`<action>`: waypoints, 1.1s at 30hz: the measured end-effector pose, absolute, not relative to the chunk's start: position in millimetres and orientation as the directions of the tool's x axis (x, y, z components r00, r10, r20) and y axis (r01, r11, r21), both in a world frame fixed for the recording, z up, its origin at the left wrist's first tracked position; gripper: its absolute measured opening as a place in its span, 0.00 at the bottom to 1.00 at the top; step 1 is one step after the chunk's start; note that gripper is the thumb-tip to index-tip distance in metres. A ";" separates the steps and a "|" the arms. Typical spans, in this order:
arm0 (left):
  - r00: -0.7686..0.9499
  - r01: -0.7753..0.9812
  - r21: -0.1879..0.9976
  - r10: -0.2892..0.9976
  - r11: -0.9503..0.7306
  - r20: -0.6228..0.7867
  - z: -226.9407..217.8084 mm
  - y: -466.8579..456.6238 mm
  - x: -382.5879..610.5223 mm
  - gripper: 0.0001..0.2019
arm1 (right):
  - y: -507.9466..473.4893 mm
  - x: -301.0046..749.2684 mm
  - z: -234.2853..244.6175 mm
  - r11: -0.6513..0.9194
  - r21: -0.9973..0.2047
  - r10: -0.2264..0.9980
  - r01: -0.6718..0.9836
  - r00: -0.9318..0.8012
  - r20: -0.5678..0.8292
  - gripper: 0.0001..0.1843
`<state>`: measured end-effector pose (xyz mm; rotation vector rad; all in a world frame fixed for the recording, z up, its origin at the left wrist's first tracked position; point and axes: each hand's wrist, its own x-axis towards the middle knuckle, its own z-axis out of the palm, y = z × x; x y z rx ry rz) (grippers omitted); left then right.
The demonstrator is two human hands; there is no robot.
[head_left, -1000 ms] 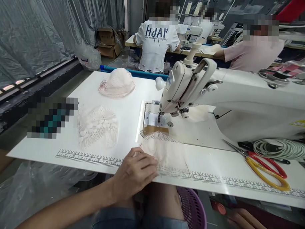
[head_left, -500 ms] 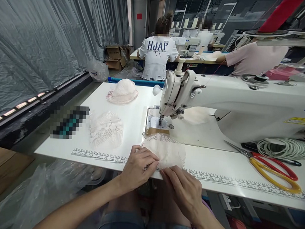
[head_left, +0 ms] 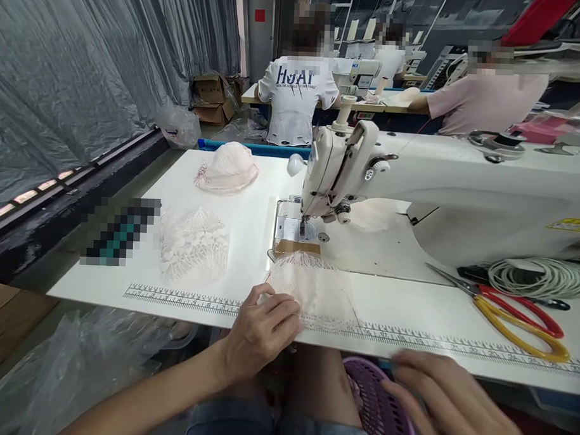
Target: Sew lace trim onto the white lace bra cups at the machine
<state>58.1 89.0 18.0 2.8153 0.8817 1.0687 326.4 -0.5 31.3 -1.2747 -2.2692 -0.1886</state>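
Observation:
A cream lace piece (head_left: 311, 291) lies flat across the printed ruler at the table's front edge, just before the sewing machine's needle area. My left hand (head_left: 264, 327) grips its lower left edge with bent fingers; the fingertips are partly hidden. Off to the right, past the table edge, my right hand (head_left: 455, 401) is smeared by motion, thumb apart from the outstretched fingers, and nothing shows in it. Below that hand stands a purple basket (head_left: 383, 398). The sewing machine (head_left: 341, 175) has its presser foot over the metal plate.
Another lace piece (head_left: 194, 246) and a cup-shaped lace piece (head_left: 229, 168) lie on the left of the white table (head_left: 252, 222). Scissors (head_left: 519, 317) with red and yellow handles and a coiled cord (head_left: 538, 279) rest at right. Several co-workers (head_left: 298, 97) sit beyond.
My right hand has left the lace piece and moved right, off the table edge, uncovering the purple basket. My left hand stays at the lace. The view has shifted slightly.

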 end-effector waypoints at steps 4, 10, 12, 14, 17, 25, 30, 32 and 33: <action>0.656 0.500 0.146 0.484 -0.853 0.579 19.0 86.9 55.6 0.04 | 47.2 266.4 42.1 0.641 -0.122 0.700 0.758 -0.511 0.499 0.14; 0.692 0.487 0.086 0.444 -0.869 0.569 17.8 85.4 52.9 0.05 | 61.0 250.0 37.0 0.688 -0.110 0.656 0.717 -0.550 0.517 0.14; 0.693 0.482 0.071 0.429 -0.874 0.580 18.2 86.0 53.0 0.05 | 58.7 251.0 37.2 0.673 -0.074 0.660 0.736 -0.552 0.510 0.15; 0.689 0.475 0.062 0.414 -0.878 0.595 18.6 86.7 53.1 0.05 | 57.8 250.1 36.0 0.653 -0.038 0.663 0.756 -0.547 0.511 0.16; 0.676 0.467 0.054 0.396 -0.883 0.621 18.5 87.4 52.8 0.05 | 58.3 247.7 30.4 0.624 -0.033 0.673 0.780 -0.516 0.531 0.17; 0.644 0.536 0.149 0.517 -0.831 0.565 21.7 86.0 55.6 0.07 | 60.4 251.4 18.2 0.722 -0.116 0.611 0.682 -0.549 0.571 0.14; 0.650 0.529 0.180 0.533 -0.829 0.542 18.5 85.6 55.2 0.06 | 62.2 252.0 19.7 0.740 -0.150 0.606 0.655 -0.554 0.570 0.14; 0.655 0.515 0.182 0.521 -0.838 0.548 16.8 85.8 53.8 0.06 | 62.2 252.7 20.4 0.737 -0.153 0.614 0.658 -0.557 0.559 0.13; 0.656 0.509 0.181 0.515 -0.842 0.552 16.1 86.0 53.2 0.06 | 62.2 253.1 20.6 0.739 -0.156 0.615 0.656 -0.561 0.554 0.13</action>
